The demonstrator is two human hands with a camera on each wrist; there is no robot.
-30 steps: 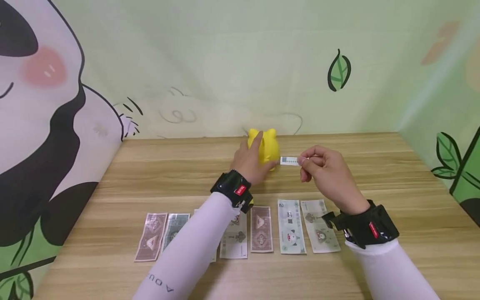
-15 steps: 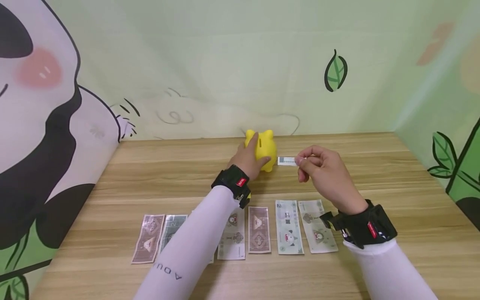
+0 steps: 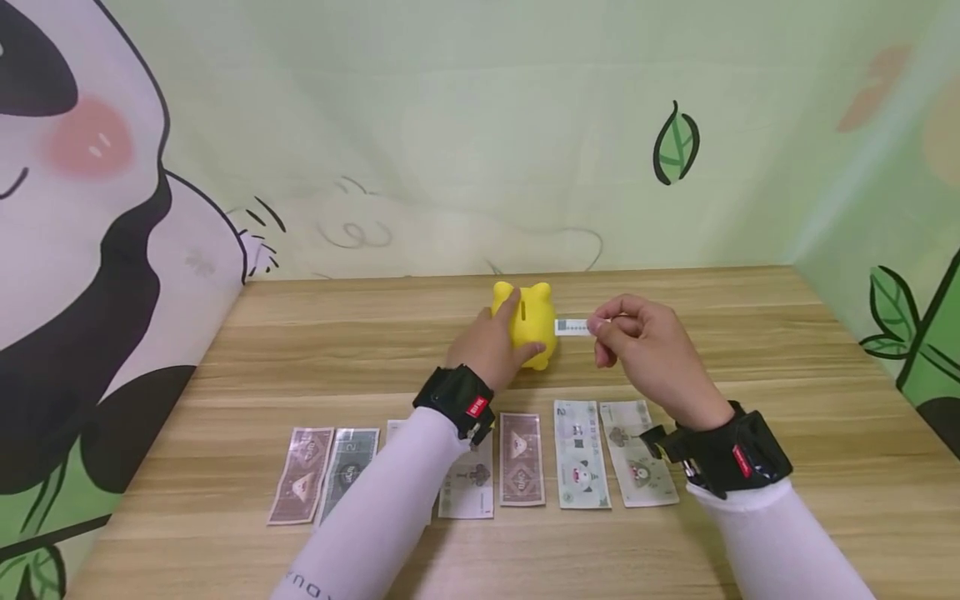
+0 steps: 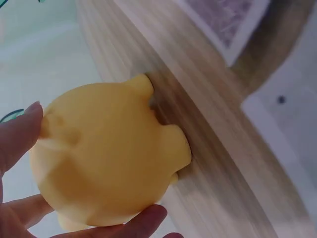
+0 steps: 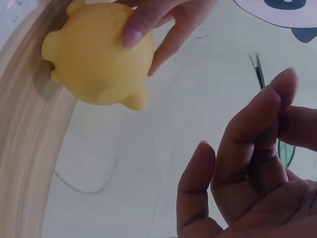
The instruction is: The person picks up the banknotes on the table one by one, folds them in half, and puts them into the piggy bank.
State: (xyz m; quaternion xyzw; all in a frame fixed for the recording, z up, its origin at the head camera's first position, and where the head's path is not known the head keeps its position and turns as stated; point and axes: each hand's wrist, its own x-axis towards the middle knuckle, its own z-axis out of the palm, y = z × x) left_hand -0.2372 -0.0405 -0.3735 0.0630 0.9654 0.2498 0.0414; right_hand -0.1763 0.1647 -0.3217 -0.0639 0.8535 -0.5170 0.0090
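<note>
My left hand [image 3: 486,343] grips a yellow piggy bank [image 3: 537,327] from its left side, thumb toward me and a finger lying along the top beside the slot. In the left wrist view the piggy bank [image 4: 104,153] has its short feet at the wood, with fingers spread around its round body. Just right of it, my right hand [image 3: 648,350] pinches a narrow white folded banknote [image 3: 572,327] between thumb and index finger. The banknote's free end points left, close to the pig's side. The right wrist view shows the right hand [image 5: 252,168] with its fingers bent.
Play banknotes lie in a row nearer me: a brown one [image 3: 300,477] and a dark green one [image 3: 351,467] at left, another brown one [image 3: 521,460], a pale green one [image 3: 582,454] and a grey one [image 3: 639,454] at right. The left sleeve covers part of the row. A printed backdrop [image 3: 450,150] stands behind the table.
My left hand has drawn the piggy bank a little toward me, and its slot, mostly covered by a finger at first, now shows. The right hand still pinches the folded banknote, almost unmoved.
</note>
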